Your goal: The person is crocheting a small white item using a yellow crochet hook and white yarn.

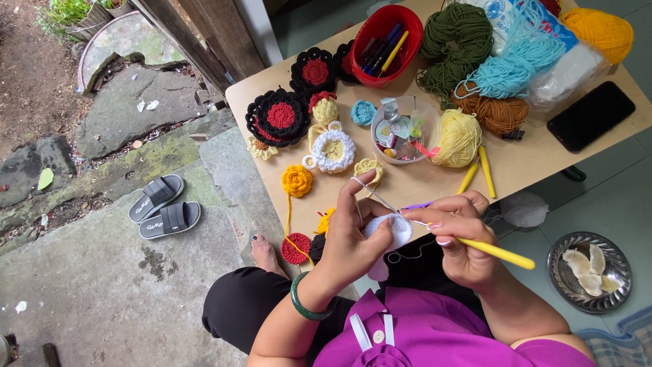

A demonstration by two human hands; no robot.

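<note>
Left hand [350,234] pinches a small white crochet piece [392,231] between thumb and fingers, index finger raised so the white yarn [372,192] runs over it under tension. Right hand [463,234] is closed around a yellow crochet hook [494,253], held like a pencil with the tip at the edge of the white piece; the handle sticks out to the person's right. Piece sits in front of the chest, just off the near edge of the small table [536,163], held close, likely so the stitches can be seen.

Table holds the supplies within reach. Red bowl [370,73] at the far side: pens or hooks, blue, purple, one yellow. Clear round tub [429,115] in the middle: small notions, maybe a tape and clips, too small to tell for sure. Clear plastic bag [569,71] at the far right with light blue yarn [516,64] spilling across it. Loose skeins beside it: green yarn [456,41], brown yarn [499,112], pale yellow yarn [458,138], orange yarn [601,30]. Two spare yellow hooks [483,170] lie just beside the pale skein. Finished flowers [280,117] in black and red are grouped at the left end, away from the work. Black phone [591,115] lies flat at the right edge.

On the floor, a metal dish [560,285] holds pale peel pieces. Grey sandals [163,206] sit on the stone outside.
</note>
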